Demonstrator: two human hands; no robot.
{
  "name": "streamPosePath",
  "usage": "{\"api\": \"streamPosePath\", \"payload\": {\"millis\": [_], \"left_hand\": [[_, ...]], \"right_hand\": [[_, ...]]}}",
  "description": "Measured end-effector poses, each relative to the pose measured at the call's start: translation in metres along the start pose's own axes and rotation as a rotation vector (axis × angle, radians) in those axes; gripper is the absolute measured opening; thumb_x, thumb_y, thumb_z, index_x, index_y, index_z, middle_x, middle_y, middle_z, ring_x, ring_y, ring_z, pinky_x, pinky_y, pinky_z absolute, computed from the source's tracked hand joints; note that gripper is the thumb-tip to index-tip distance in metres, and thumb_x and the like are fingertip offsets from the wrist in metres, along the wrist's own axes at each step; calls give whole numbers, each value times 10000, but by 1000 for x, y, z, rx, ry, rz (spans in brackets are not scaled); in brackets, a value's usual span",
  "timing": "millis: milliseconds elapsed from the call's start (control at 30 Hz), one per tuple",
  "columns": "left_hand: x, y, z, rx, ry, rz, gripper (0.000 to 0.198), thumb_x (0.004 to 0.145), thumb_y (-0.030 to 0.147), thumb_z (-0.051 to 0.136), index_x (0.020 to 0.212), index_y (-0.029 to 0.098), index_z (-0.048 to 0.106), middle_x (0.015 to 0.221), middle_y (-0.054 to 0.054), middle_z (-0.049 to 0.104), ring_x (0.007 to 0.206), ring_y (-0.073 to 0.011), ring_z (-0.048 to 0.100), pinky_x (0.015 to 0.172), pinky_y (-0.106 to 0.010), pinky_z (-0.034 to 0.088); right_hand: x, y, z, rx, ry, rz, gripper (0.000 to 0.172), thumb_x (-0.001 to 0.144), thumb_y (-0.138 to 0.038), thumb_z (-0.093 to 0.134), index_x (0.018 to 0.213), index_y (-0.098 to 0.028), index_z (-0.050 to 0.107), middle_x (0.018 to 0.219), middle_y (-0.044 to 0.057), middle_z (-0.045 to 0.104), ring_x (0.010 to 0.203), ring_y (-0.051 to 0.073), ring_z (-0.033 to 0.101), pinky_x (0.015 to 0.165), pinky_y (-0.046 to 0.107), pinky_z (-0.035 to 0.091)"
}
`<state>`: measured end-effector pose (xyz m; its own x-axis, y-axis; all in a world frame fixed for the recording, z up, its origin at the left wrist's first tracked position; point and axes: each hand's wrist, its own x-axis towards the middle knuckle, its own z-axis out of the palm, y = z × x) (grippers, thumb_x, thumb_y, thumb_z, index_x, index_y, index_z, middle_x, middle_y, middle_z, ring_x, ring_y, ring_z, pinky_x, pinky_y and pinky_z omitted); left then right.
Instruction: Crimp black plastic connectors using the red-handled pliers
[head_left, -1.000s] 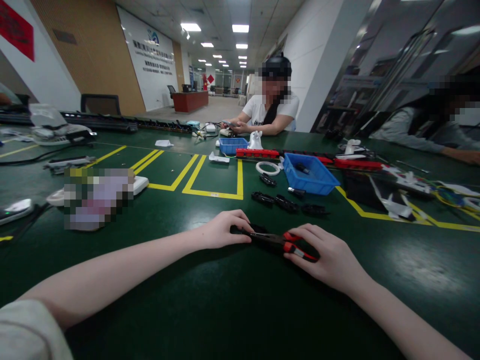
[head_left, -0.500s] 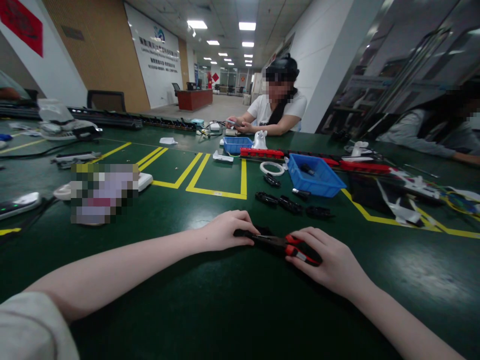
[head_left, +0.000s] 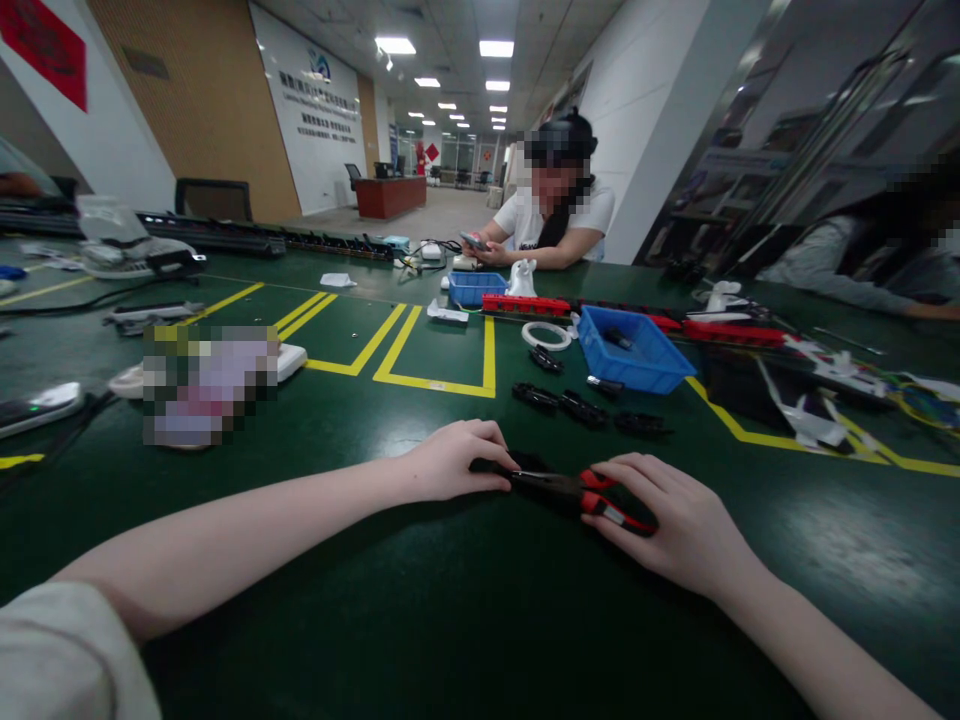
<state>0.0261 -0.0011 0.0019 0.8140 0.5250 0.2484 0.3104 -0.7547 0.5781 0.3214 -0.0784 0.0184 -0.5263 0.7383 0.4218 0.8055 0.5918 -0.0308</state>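
My right hand (head_left: 675, 510) is wrapped round the red and black handles of a pair of long-nose pliers (head_left: 596, 492). The pliers' jaws point left, their tips at the fingers of my left hand (head_left: 465, 462). Between thumb and fingers, my left hand pinches a small black part (head_left: 491, 466). Its exact kind is hard to make out against the dark green table. Whether the jaws grip the part or only touch it, I cannot tell. Several black pieces (head_left: 581, 408) lie beyond the pliers, close to a blue bin (head_left: 634, 350).
A white tape roll (head_left: 546, 336) and a smaller blue bin (head_left: 477, 289) stand farther back, near a red rail (head_left: 525, 305). On the left lies a phone-like object (head_left: 210, 390), blurred out. A person (head_left: 555, 220) sits across the table (head_left: 420, 620); another is at the right.
My right hand and the pliers have shifted slightly to the right, away from my left hand. My left hand stays nearly where it was.
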Motion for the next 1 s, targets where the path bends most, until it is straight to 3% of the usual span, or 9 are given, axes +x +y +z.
{"api": "streamPosePath", "payload": {"millis": [433, 1000], "left_hand": [[0, 4, -3, -44, 11, -30, 230, 852, 258, 725, 1065, 172, 733, 1048, -65, 624, 932, -189, 618, 793, -307, 493], [-1, 4, -4, -83, 10, -33, 246, 866, 274, 709, 1087, 168, 726, 1046, -61, 612, 913, -169, 600, 786, -294, 496]], "right_hand": [[-1, 1, 0, 2, -2, -29, 330, 842, -418, 636, 1089, -201, 632, 1021, 97, 694, 835, 217, 679, 696, 347, 573], [-1, 12, -7, 60, -29, 48, 331, 843, -439, 638, 1097, -227, 629, 1040, 73, 695, 875, 216, 687, 723, 336, 569]]}}
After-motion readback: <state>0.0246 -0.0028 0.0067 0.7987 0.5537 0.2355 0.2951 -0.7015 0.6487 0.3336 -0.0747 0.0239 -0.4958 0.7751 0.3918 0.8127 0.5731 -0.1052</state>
